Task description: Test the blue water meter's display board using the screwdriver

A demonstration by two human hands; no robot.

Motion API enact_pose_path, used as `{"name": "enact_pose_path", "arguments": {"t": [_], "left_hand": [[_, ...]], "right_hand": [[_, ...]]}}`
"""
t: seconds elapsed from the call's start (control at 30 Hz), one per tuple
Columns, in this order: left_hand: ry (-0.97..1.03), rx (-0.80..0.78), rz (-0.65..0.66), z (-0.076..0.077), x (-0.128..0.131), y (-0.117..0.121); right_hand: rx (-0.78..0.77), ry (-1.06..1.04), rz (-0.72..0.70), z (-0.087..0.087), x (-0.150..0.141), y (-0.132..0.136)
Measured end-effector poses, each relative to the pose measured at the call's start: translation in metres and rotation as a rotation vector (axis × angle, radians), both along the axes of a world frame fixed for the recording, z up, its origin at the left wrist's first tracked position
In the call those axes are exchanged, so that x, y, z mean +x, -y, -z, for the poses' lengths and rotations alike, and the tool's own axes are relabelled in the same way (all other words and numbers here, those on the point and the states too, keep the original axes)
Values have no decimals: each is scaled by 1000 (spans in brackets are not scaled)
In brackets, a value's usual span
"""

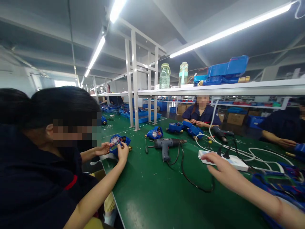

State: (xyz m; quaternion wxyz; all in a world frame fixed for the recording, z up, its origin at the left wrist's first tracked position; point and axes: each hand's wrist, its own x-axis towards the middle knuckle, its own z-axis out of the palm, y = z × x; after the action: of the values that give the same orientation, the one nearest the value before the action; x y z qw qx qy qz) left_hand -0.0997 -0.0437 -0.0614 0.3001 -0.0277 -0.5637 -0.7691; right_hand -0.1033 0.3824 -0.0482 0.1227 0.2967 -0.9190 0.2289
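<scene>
My right hand [222, 171] reaches in from the lower right, fingers stretched out and holding nothing. It hovers over the near end of a white power strip [234, 161] with black plugs in it. White cables [247, 152] loop away from the strip. A grey electric screwdriver [165, 144] lies on the green table [154, 197] to the left of my hand, its black cord [190, 181] curving toward me. My left hand is out of view.
A co-worker at the left holds a blue meter [118, 141] with both hands. Another person sits across the table with blue meter parts [193, 129]. A third person's arm rests at the far right. Blue parts [283, 181] lie by my forearm. White shelf posts [134, 82] stand mid-table.
</scene>
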Motion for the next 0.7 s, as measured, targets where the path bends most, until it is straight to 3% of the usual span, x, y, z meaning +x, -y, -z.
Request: {"name": "enact_pose_path", "arguments": {"t": [0.1, 0.2, 0.27, 0.33, 0.47, 0.6, 0.7], "left_hand": [[10, -104, -25, 8, -7, 12], [55, -263, -30, 16, -21, 22], [119, -396, -26, 21, -34, 26], [205, -527, -36, 26, -51, 28], [371, -743, -94, 35, -74, 28], [410, -856, -183, 41, -72, 31], [340, -850, -222, 44, -60, 35]], "right_hand": [[215, 9, -131, 5, -46, 86], [405, 3, -180, 25, -68, 154], [516, 23, -107, 40, -77, 180], [606, 67, 16, 53, -83, 190], [730, 172, 143, 71, -88, 163], [791, 252, 73, 77, -81, 87], [796, 313, 79, 69, -63, 30]]}}
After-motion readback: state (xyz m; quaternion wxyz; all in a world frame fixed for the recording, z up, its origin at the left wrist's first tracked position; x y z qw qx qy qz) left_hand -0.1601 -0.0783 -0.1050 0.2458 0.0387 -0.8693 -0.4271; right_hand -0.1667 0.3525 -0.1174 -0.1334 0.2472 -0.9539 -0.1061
